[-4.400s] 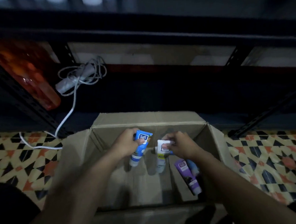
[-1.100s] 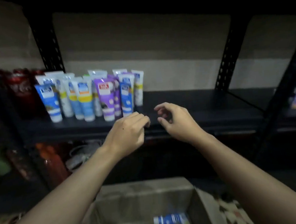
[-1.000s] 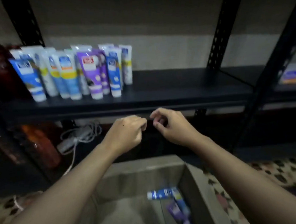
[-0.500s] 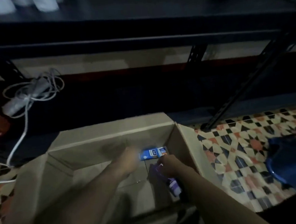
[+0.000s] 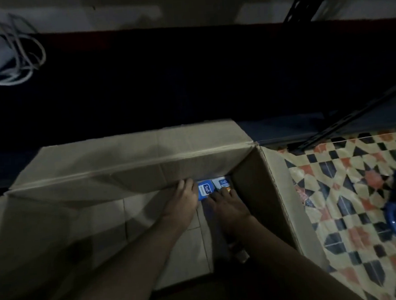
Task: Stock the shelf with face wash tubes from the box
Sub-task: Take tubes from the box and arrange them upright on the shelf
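— Head view: what changed?
— Both hands left the shelf empty; now left hand (image 5: 184, 201) and right hand (image 5: 226, 203) reach tubes (image 5: 204, 190) in the box (image 5: 261, 192).
— Grip?
— Touching; closure unclear. Restocking continues.

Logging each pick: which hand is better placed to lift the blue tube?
Left. The left hand lies right beside the blue tube; the right hand is nearer the white tube.

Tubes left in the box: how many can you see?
2, side by side in the box's far right corner: blue tube, paler tube. Hands may hide more.
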